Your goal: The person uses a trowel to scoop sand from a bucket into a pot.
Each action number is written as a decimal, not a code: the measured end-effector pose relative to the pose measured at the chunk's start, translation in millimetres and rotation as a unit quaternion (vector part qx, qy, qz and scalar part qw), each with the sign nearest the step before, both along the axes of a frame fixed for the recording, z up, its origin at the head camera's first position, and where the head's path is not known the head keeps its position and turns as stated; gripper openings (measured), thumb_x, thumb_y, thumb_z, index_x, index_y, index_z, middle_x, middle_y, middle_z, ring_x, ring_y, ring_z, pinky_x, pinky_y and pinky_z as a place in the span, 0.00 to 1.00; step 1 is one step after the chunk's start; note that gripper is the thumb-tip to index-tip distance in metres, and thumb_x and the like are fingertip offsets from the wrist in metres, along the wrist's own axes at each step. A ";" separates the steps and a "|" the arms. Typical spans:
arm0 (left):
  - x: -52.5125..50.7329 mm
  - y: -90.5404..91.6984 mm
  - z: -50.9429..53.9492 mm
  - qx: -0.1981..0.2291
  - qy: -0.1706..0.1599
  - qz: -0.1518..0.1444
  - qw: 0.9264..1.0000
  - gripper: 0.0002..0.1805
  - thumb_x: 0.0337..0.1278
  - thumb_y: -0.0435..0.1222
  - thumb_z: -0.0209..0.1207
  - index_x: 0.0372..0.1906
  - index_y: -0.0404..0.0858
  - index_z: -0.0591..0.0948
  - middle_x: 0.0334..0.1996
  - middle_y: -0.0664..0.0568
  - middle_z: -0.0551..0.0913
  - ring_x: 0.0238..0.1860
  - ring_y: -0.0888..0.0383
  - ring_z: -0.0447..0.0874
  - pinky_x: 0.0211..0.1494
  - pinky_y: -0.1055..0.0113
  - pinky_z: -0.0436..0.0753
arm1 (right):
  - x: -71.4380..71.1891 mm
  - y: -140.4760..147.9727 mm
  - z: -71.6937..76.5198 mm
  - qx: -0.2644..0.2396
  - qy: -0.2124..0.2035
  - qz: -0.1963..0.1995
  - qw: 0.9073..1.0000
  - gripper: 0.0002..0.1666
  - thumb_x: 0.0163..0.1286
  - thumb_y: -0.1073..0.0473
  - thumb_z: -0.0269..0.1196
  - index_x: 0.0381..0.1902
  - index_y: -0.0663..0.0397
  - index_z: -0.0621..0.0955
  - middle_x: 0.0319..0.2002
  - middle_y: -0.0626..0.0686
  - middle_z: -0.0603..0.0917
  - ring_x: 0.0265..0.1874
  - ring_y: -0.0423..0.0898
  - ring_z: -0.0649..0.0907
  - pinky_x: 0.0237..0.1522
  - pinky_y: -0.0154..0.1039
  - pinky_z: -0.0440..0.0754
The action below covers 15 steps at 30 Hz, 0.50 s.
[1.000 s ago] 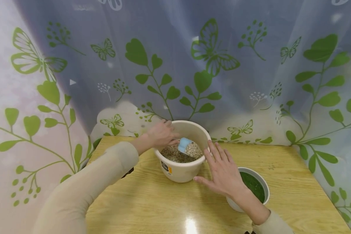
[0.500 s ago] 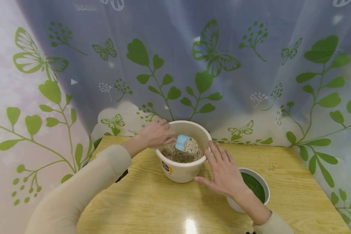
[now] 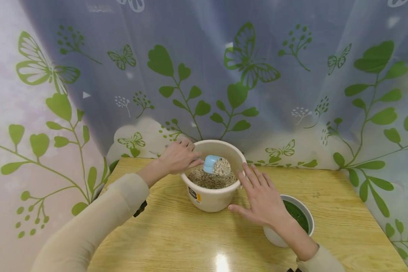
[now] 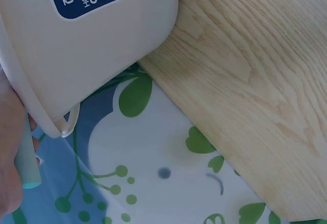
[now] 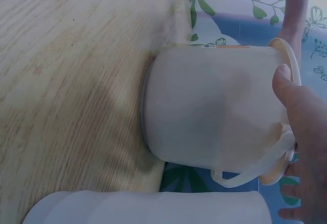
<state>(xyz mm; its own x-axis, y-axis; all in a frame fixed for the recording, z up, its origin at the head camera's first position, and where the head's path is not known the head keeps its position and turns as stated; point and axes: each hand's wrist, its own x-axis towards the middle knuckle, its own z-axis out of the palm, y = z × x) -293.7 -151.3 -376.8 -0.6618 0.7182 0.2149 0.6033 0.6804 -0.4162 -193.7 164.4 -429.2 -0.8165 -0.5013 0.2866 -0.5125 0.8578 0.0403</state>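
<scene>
In the head view, my left hand (image 3: 177, 155) grips the handle of a light blue scoop (image 3: 209, 163) over the left rim of a cream bucket (image 3: 210, 202). Pale grain or flakes (image 3: 222, 167) fill the scoop. Beneath it lies a speckled brown, grain-like material (image 3: 205, 181), level inside the bucket. The left wrist view shows the end of the scoop's handle (image 4: 28, 160) sticking out of the hand. Against the bucket's right side rests my right hand (image 3: 263, 198), its fingers straight at the rim and its thumb apart, as the right wrist view confirms.
A smaller white bowl (image 3: 311, 223) with green contents stands right of the bucket, partly behind my right forearm. The wooden table (image 3: 176, 241) ends just behind the bucket at a patterned curtain (image 3: 204, 56). The bucket has a loop handle (image 5: 255, 170) at its side.
The left hand has drawn back leftward, and the scoop has risen off the material and shifted slightly left with its heap. The right hand has barely moved. The bucket stays in place.
</scene>
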 end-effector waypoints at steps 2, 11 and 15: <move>0.9 0.2 0.3 0.003 -0.003 0.003 1.000 0.23 0.81 0.60 0.46 0.44 0.47 0.79 0.40 0.47 0.88 0.44 0.48 0.85 0.43 0.58 0.83 | -0.2 1.4 1.0 0.005 0.001 0.005 1.000 0.63 0.65 0.16 0.57 0.85 0.48 0.59 0.87 0.58 0.53 0.84 0.62 0.59 0.78 0.65 0.67; 7.5 3.0 2.9 0.007 -0.021 0.021 1.000 0.24 0.81 0.61 0.44 0.43 0.48 0.80 0.38 0.49 0.86 0.43 0.50 0.84 0.41 0.60 0.82 | 0.6 13.7 4.3 0.008 -0.006 0.011 1.000 0.63 0.67 0.18 0.58 0.86 0.47 0.56 0.87 0.56 0.53 0.85 0.60 0.59 0.79 0.65 0.65; 10.8 3.2 2.3 0.003 -0.030 0.025 0.999 0.24 0.82 0.60 0.43 0.46 0.48 0.80 0.38 0.49 0.86 0.45 0.50 0.85 0.41 0.60 0.82 | 4.1 22.4 2.7 0.012 -0.010 0.008 1.000 0.64 0.67 0.18 0.58 0.86 0.48 0.53 0.87 0.56 0.53 0.85 0.60 0.59 0.79 0.65 0.66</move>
